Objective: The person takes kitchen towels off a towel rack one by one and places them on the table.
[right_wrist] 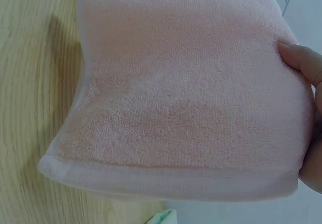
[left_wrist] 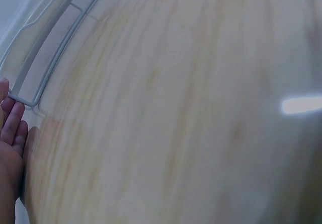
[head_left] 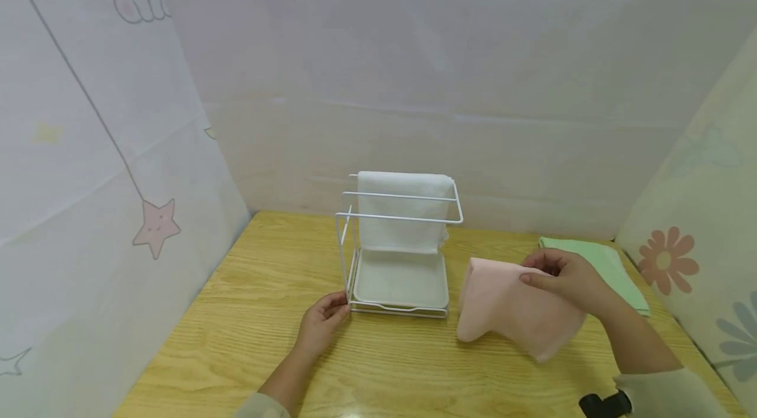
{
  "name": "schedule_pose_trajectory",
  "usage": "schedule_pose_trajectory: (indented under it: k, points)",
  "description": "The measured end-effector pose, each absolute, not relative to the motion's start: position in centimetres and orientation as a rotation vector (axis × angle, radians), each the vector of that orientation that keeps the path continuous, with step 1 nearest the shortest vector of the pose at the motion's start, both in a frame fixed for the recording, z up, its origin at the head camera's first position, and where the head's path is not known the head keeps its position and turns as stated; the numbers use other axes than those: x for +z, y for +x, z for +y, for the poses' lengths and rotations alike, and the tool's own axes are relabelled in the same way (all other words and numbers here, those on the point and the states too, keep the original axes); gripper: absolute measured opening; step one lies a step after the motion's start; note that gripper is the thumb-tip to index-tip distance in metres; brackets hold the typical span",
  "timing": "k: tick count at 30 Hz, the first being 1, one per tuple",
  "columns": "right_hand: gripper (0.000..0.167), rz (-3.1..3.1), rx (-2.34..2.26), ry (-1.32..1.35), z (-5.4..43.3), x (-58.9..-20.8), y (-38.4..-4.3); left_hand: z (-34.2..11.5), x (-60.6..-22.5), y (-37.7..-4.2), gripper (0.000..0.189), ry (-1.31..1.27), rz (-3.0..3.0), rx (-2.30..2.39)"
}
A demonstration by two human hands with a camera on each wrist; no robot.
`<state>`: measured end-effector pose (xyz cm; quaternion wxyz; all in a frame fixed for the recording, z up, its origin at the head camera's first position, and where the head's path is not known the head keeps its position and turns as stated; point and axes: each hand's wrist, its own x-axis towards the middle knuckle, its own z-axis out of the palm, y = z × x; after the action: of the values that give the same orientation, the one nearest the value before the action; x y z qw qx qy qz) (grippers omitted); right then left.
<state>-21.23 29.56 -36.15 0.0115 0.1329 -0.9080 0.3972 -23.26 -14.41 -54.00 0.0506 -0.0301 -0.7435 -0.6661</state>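
A white wire towel rack with a pale tray in its base stands on the wooden table. Over its rearmost bar hangs a white towel. My left hand holds the rack's front left bottom corner; the left wrist view shows fingers at the wire frame. Right of the rack, a folded pink towel hangs from my right hand, pinched along its top edge. In the right wrist view the thumb presses the pink towel, which hides most of the other fingers.
A folded green towel lies at the table's right rear, partly behind my right hand. Fabric with printed figures hangs on the left, back and right. The wooden tabletop extends in front of the rack.
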Motion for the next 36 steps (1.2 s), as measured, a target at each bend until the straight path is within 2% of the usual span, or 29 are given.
schedule_pose_trajectory:
  k: [12, 19, 27, 36]
  points:
    - [0.022, -2.837, 1.338, 0.477, 29.6, -38.3, -21.4, -14.3, -54.0, -23.2, 0.031, -0.128, -2.234, -1.997]
    - [0.028, -2.877, 1.205, 0.334, 30.5, -39.8, -23.2, -14.6, -54.6, -23.1, 0.026, -0.349, -2.134, -1.932]
    - [0.036, -2.911, 1.182, 0.212, 31.6, -41.1, -24.7, -14.4, -54.1, -23.3, 0.031, -0.087, -2.279, -2.003]
    - [0.047, -2.959, 1.101, 0.044, 33.4, -43.9, -25.8, -14.4, -54.0, -23.2, 0.032, -0.085, -2.25, -2.035]
